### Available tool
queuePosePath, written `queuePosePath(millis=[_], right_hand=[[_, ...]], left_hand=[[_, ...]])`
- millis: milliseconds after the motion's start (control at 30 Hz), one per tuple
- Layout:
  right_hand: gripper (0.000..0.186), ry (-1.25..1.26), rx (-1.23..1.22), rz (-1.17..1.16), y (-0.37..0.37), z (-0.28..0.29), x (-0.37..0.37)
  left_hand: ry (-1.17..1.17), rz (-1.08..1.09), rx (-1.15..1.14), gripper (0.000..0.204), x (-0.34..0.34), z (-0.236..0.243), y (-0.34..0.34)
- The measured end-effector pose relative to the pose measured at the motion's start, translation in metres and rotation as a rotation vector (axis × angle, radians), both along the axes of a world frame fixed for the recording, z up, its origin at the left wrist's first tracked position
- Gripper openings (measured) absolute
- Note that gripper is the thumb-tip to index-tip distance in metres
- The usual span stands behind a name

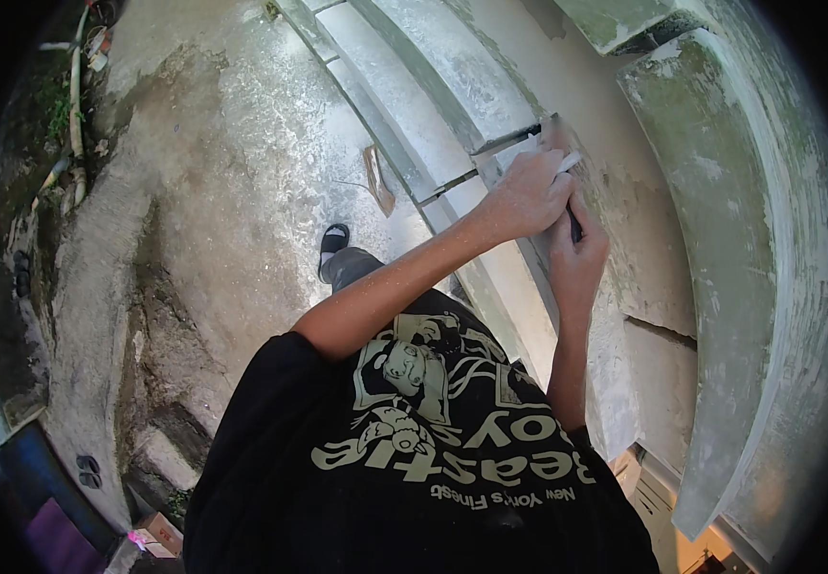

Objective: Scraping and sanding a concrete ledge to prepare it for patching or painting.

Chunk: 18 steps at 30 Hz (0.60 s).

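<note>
Head view, the only one: tool w/ dark handle (575, 228) sits in R hand (581, 253), fingers wrapped round it, so that grip is closed on the handle. L hand (527, 196) is bunched just above and left of R, the two touching or nearly so; pale strip (569, 163) pokes out by its knuckles, but can't tell if L is clamped on it or it just shows from behind, nor if strip and handle are one piece. Key relation: handle's visible bit lies at upper L of the R palm, long axis approx up-down in view, top leaning slightly L toward the L hand; R is the nearer hand to it, L nearer the strip. Pale flat piece (517, 151) is just past L's far side, at the edge of the row of pale slabs (404, 110). Both hands are over that edge, w/ rough beige surface (629, 158) on their R and thick grey-green slab (710, 201) further R. Down L, well apart from the hands: brownish piece (376, 180) on wet-looking concrete floor (251, 143), and a foot in dark slipper (334, 237).
</note>
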State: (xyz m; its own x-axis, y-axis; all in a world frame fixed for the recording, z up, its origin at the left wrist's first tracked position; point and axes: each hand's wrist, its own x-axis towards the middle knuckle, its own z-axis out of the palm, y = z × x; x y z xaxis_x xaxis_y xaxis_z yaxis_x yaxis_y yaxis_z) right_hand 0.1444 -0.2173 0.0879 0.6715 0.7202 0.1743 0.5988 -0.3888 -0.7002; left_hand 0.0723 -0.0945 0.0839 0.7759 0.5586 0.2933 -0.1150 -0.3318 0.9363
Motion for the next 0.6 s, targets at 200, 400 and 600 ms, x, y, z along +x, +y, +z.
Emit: queuePosePath(millis=[200,400,600], right_hand=[[0.044,-0.222,0.136,0.106,-0.014,0.000,-0.013],[0.050,0.591,0.236,-0.157,-0.033,0.007,-0.073],[0.053,0.673,0.518,-0.485,0.012,0.000,-0.143]], left_hand=[[-0.099,0.034,0.126,0.056,-0.022,-0.013,0.011],[0.071,-0.116,-0.166,0.043,-0.077,-0.005,0.031],[0.247,-0.279,-0.583,0.023,-0.120,-0.024,0.062]])
